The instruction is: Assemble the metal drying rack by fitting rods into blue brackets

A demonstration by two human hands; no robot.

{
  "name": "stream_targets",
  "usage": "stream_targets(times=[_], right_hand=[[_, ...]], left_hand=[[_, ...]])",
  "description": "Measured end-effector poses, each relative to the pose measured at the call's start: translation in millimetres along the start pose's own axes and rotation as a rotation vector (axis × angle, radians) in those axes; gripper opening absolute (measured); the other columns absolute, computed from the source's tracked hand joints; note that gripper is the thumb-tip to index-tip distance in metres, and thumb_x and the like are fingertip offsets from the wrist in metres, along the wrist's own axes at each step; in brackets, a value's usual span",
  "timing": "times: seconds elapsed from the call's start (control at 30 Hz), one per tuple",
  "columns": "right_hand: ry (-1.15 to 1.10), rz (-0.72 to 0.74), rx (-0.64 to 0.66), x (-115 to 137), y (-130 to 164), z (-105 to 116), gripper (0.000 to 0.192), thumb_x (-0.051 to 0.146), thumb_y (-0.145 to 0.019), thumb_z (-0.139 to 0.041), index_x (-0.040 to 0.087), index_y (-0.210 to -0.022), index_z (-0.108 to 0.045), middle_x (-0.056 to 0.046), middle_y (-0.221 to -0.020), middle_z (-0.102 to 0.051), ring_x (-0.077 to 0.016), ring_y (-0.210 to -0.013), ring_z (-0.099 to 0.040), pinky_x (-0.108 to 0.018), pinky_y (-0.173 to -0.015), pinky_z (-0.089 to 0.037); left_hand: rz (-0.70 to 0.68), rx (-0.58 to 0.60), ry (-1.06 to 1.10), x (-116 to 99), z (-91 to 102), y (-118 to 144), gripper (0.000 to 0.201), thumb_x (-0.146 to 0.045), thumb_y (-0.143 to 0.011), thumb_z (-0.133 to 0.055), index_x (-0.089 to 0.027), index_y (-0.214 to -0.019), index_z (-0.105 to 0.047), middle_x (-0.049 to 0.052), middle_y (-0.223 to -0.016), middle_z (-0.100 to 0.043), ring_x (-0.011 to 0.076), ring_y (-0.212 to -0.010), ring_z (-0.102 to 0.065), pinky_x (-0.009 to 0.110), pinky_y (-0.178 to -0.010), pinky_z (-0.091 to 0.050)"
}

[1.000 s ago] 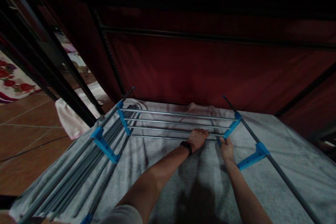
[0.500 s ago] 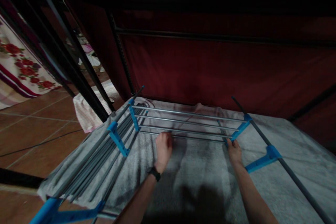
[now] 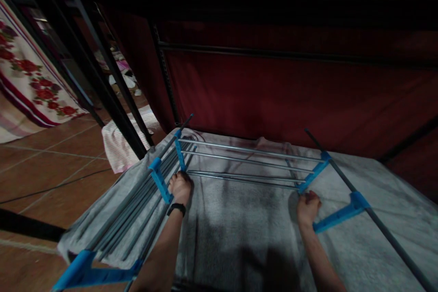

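Slim, shiny metal rods (image 3: 239, 176) span from the blue plastic left bracket (image 3: 179, 153) to the right bracket (image 3: 315, 172), near the far edge of the soft, creased grey blanket (image 3: 239, 219). The left hand (image 3: 180, 188) is bent-fingered at the left bracket's lower end; the right hand (image 3: 308, 207), half curled, is just beside the right bracket's. I cannot tell whether either grip holds anything. Bundled tubes (image 3: 137, 212) follow the blanket's left edge; open blanket spreads between the hands.

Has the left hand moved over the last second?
Yes, leftward. Judged against the perforated dark post by the red cloth, the left hand has come from well right of it to almost below.
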State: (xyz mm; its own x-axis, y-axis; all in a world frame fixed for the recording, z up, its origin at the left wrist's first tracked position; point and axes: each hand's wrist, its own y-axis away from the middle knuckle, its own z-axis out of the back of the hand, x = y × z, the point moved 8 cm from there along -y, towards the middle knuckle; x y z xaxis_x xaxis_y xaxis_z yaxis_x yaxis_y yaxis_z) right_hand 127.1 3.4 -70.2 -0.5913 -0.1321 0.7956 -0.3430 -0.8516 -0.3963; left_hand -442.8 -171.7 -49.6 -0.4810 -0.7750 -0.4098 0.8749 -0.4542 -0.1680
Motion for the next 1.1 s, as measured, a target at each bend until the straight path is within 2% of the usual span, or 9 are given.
stream_targets(times=[0.07, 0.2, 0.37, 0.47, 0.63, 0.73, 0.9, 1.0, 1.1], right_hand=[[0.054, 0.128, -0.027, 16.6, 23.1, -3.7, 0.036, 0.037, -0.088, -0.043, 0.016, -0.113, -0.057, -0.014, -0.105, -0.061, -0.0323, -0.113, -0.054, -0.052, -0.100, -0.044], [0.098, 0.467, 0.232, 60.8, 65.4, -49.0, 0.036, 0.025, -0.093, -0.036, 0.021, -0.120, -0.060, -0.011, -0.122, -0.062, -0.0285, -0.120, -0.054, -0.050, -0.103, -0.043], [0.267, 0.603, 0.363, 85.0, 76.9, -89.4, 0.044, 0.015, -0.094, -0.036, 0.020, -0.132, -0.057, -0.012, -0.134, -0.061, -0.0282, -0.128, -0.051, -0.051, -0.112, -0.035], [0.342, 0.634, 0.462, 90.5, 75.2, -107.0, 0.047, 0.013, -0.092, -0.038, 0.020, -0.135, -0.057, -0.012, -0.132, -0.062, -0.0283, -0.127, -0.052, -0.053, -0.117, -0.028], [0.354, 0.657, 0.586, 100.1, 72.2, -125.5, 0.047, 0.009, -0.089, -0.043, 0.027, -0.127, -0.064, -0.010, -0.118, -0.067, -0.0267, -0.116, -0.056, -0.043, -0.107, -0.040], [0.344, 0.645, 0.666, 100.7, 70.3, -132.3, 0.041, 0.010, -0.091, -0.045, 0.028, -0.120, -0.067, -0.009, -0.113, -0.069, -0.0253, -0.111, -0.059, -0.040, -0.103, -0.043], [0.280, 0.591, 0.772, 95.6, 65.4, -134.3, 0.035, 0.012, -0.093, -0.047, 0.025, -0.116, -0.070, -0.008, -0.117, -0.069, -0.0243, -0.110, -0.061, -0.039, -0.102, -0.044], [0.245, 0.569, 0.778, 95.2, 61.6, -131.8, 0.034, 0.013, -0.093, -0.048, 0.024, -0.116, -0.070, -0.009, -0.118, -0.069, -0.0239, -0.109, -0.061, -0.039, -0.101, -0.045], [0.211, 0.557, 0.757, 95.8, 58.2, -128.3, 0.036, 0.011, -0.092, -0.048, 0.024, -0.117, -0.070, -0.008, -0.117, -0.069, -0.0233, -0.109, -0.061, -0.039, -0.101, -0.045]], left_hand=[[-0.016, 0.019, -0.022, -1.1, -4.0, -4.7, 0.031, -0.023, -0.088, -0.055, -0.014, -0.117, -0.059, 0.018, -0.116, -0.063, 0.0335, -0.114, -0.058, 0.042, -0.091, -0.043], [-0.031, 0.034, -0.042, -5.2, -8.1, -16.6, 0.031, -0.022, -0.091, -0.050, -0.013, -0.120, -0.057, 0.019, -0.120, -0.062, 0.0320, -0.116, -0.057, 0.040, -0.090, -0.043], [-0.046, 0.049, -0.017, -8.6, -7.4, -27.2, 0.032, -0.020, -0.088, -0.053, -0.012, -0.118, -0.057, 0.019, -0.118, -0.063, 0.0319, -0.117, -0.059, 0.038, -0.088, -0.044], [-0.078, 0.062, 0.018, -12.3, -5.8, -29.1, 0.034, -0.020, -0.084, -0.058, -0.012, -0.116, -0.059, 0.020, -0.114, -0.065, 0.0327, -0.114, -0.061, 0.037, -0.085, -0.046], [-0.135, 0.086, 0.086, -24.4, -7.7, -25.7, 0.040, -0.012, -0.078, -0.058, -0.012, -0.118, -0.058, 0.019, -0.105, -0.070, 0.0310, -0.107, -0.066, 0.036, -0.085, -0.046], [-0.129, 0.106, 0.123, -26.4, -11.4, -21.6, 0.040, -0.011, -0.078, -0.056, -0.014, -0.118, -0.058, 0.017, -0.101, -0.072, 0.0300, -0.101, -0.067, 0.036, -0.082, -0.046], [-0.112, 0.154, 0.192, -21.1, -17.1, -17.6, 0.043, -0.007, -0.075, -0.054, -0.017, -0.117, -0.058, 0.013, -0.091, -0.072, 0.0262, -0.088, -0.069, 0.032, -0.074, -0.046], [-0.119, 0.167, 0.243, -21.2, -17.6, -15.6, 0.049, -0.005, -0.073, -0.054, -0.016, -0.120, -0.056, 0.011, -0.093, -0.071, 0.0242, -0.088, -0.068, 0.030, -0.073, -0.047], [-0.149, 0.181, 0.295, -26.0, -19.5, -10.6, 0.045, -0.003, -0.071, -0.053, -0.016, -0.113, -0.058, 0.010, -0.097, -0.070, 0.0219, -0.092, -0.067, 0.029, -0.077, -0.048]])
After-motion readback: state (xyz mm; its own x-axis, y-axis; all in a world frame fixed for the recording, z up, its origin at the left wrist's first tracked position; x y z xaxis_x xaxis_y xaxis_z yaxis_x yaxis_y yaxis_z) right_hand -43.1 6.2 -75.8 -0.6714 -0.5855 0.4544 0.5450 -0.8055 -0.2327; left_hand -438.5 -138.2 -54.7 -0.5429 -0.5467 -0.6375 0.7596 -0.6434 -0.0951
